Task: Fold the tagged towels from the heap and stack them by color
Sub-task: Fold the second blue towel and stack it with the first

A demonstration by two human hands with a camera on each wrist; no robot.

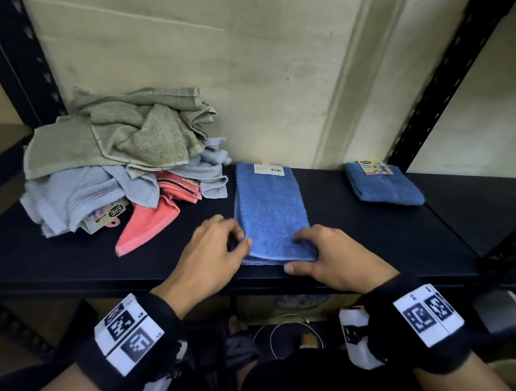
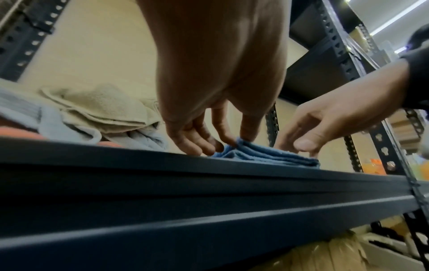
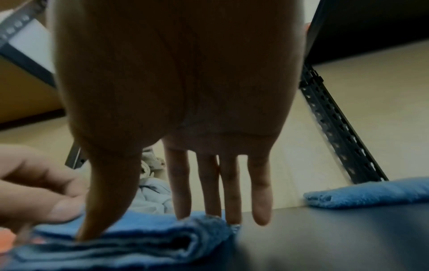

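A blue towel, folded into a long strip, lies on the black shelf with its white tag at the far end. My left hand pinches its near left corner, fingers curled on the layered edge. My right hand holds the near right corner, fingers on top and thumb against the front edge. The heap of green, pale blue and coral towels sits at the left. One folded darker blue towel with a colourful tag lies at the right.
A coral towel trails out of the heap toward my left hand. Black perforated uprights frame the shelf and a pale wall closes its back. Below the shelf are boxes and a cable loop.
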